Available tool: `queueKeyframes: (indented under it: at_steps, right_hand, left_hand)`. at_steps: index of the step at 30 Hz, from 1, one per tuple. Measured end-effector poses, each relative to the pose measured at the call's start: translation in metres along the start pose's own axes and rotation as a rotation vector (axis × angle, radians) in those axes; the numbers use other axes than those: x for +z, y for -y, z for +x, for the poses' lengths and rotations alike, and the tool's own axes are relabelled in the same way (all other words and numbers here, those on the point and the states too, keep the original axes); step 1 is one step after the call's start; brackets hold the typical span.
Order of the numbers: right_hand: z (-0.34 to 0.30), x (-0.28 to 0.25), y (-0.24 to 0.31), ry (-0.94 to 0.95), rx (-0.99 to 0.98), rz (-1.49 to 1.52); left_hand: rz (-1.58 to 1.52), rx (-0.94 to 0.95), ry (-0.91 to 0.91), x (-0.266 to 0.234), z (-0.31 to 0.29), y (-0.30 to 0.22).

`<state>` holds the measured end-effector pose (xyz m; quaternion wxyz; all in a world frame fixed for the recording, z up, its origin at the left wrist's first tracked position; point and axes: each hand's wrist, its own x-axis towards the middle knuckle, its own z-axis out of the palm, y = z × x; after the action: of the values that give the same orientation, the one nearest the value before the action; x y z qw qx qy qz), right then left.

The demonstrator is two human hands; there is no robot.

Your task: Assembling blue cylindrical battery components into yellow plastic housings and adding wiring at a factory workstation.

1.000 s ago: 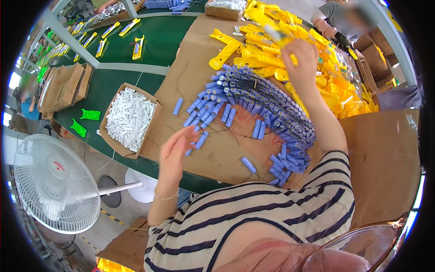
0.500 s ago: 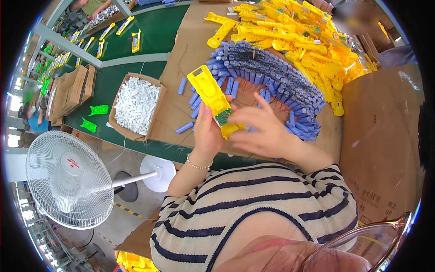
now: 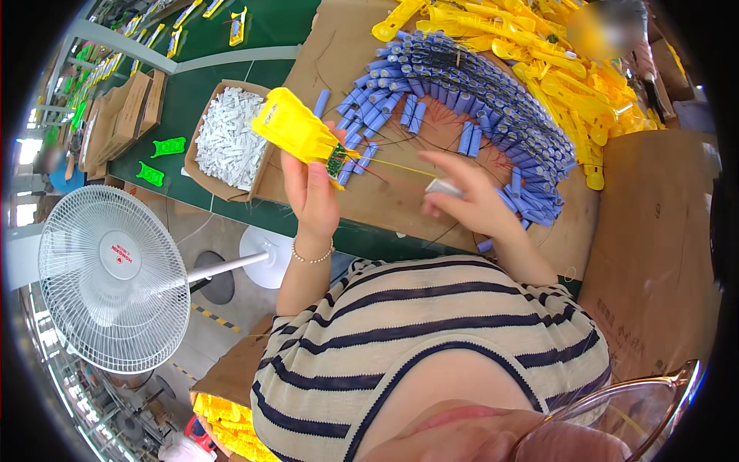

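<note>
A yellow plastic housing (image 3: pixel 294 128) is gripped in my left hand (image 3: pixel 314 192), tilted with its wide end up and to the left. At its lower end shows a small green circuit board (image 3: pixel 336 160) with thin wires coming off it. One yellow wire (image 3: pixel 392 163) runs taut to the right, toward my right hand (image 3: pixel 479 199). Between the thumb and fingers of that hand is a small whitish-grey piece (image 3: pixel 444 187), blurred, its kind unclear. Rows of blue cylindrical batteries (image 3: pixel 469 96) with red and black leads lie on the cardboard beyond both hands.
A heap of yellow housings (image 3: pixel 570 85) fills the far right. An open box (image 3: pixel 192 160) of small white pieces stands left, with green plastic frames (image 3: pixel 151 175) beside it. A white fan (image 3: pixel 115 277) is at lower left, a tall cardboard sheet (image 3: pixel 654 231) at right.
My left hand has carried the housing left and turned it over. My right hand has drawn away from the board to the right, now with a whitish-grey piece, and a yellow wire stretches between.
</note>
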<state>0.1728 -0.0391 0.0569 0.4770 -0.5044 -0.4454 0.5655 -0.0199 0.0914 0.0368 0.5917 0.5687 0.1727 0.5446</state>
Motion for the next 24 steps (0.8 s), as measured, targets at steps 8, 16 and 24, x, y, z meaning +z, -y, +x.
queueKeyframes:
  at_steps: [8, 16, 24]
  right_hand:
    - [-0.007, -0.043, 0.023, -0.170, -0.634, -0.493]
    - [0.009, -0.039, -0.004, 0.025, -0.582, 0.417]
    - [0.016, -0.029, 0.002, -0.230, -0.442, 0.647]
  left_hand:
    - [-0.104, -0.160, 0.044, 0.013, -0.003, 0.016]
    - [-0.113, -0.243, 0.166, 0.026, -0.003, 0.027]
    - [-0.039, -0.192, 0.186, 0.035, -0.006, 0.038]
